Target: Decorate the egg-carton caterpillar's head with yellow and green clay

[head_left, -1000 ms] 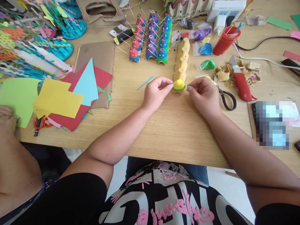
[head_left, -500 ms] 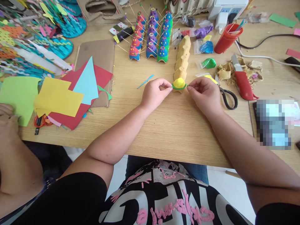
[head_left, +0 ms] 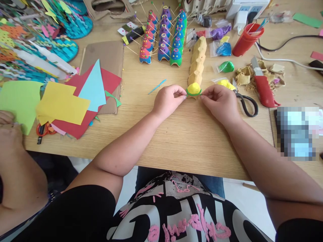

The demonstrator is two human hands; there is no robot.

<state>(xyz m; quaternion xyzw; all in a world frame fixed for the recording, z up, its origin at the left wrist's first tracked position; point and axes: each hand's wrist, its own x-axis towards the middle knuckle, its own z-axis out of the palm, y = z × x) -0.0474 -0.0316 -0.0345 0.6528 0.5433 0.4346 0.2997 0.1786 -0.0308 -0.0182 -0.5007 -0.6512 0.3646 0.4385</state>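
Observation:
A thin green clay strip (head_left: 193, 94) curves along the front of a yellow clay dome (head_left: 194, 88). The dome covers the nearest bump of a bare egg-carton strip (head_left: 197, 64). My left hand (head_left: 168, 99) pinches the strip's left end between thumb and fingertips. At the opposite end, my right hand (head_left: 220, 101) is also closed in a pinch, its fingertips touching the strip beside the carton. A blue modelling tool (head_left: 157, 86) lies left of the carton. To the right are black-handled scissors (head_left: 246, 103) and a bag of yellow clay (head_left: 225, 83).
Three caterpillars of painted carton, one a purple caterpillar (head_left: 164, 43), stand behind. Coloured paper (head_left: 63, 104) and cardboard (head_left: 101, 53) lie left, near another person's arm (head_left: 20, 168). Rightward are a red cup (head_left: 247, 40), a red-handled knife (head_left: 264, 89), carton scraps (head_left: 243, 75) and clay bags.
The view has shifted very slightly. Both hands keep their places at the ends of the green strip, which now lies a little closer against the yellow dome.

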